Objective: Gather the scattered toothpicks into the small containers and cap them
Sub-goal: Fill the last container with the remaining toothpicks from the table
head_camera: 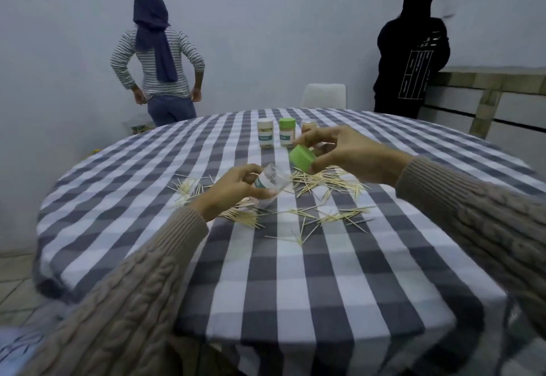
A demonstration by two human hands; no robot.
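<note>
Left hand (233, 188) grips a clear empty toothpick container (270, 182), tilted, mouth pointing away, above the checkered tablecloth (295, 287). Right hand (345, 153) pinches a green cap (302, 159), just beside the container's mouth, apart from it. Scattered toothpicks (322, 189) lie mid-table under and around both hands. Toward the far edge stand a white-capped container (265, 133), a green-capped container (287, 131) and a third container (308, 126), partly hidden by the fingers.

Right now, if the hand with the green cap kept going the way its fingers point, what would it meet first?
Probably the open clear container that the left hand holds; the right hand with the green cap points left and down toward it, though depth is unclear.
</note>
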